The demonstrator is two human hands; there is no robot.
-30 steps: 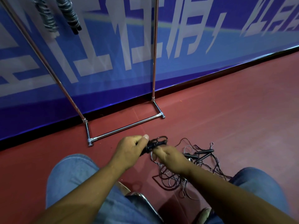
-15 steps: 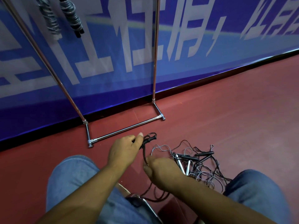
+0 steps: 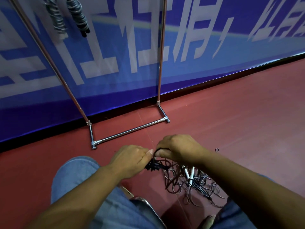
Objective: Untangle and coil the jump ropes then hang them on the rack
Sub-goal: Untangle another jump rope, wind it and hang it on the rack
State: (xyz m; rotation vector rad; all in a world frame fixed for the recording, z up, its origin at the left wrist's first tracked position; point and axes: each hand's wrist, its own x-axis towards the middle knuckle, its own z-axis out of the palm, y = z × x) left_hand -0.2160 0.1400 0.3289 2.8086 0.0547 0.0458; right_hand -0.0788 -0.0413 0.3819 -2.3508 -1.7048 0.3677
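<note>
Winding the black rope (image 3: 156, 165) into a small bundle looks like the job right now. Nearest are two knees (image 3: 77, 176) in blue jeans, low by the red floor (image 3: 239, 129). Just past the right knee lies the pile (image 3: 194, 184) of tangled ropes, with two white handles (image 3: 189, 174) poking out of it. The black rope runs down into that pile, so it may not be free yet.

Above the pile the hands are close together. The left hand (image 3: 132, 160) is closed on the bundle, and its thumb pinches it at the top. The right hand (image 3: 179, 149) is curled around a loop of the same rope and holds it up.

To do this well, I think the left hand should hold the bundle tight while the right hand pulls slowly. If the rope snags, shake the pile loose and do not yank. Make each loop the same size.

Farther off, the rack (image 3: 130, 130) stands on the floor by the blue wall (image 3: 214, 66). Two coils (image 3: 77, 15) hang high on its left side. The black rope should go beside them.
</note>
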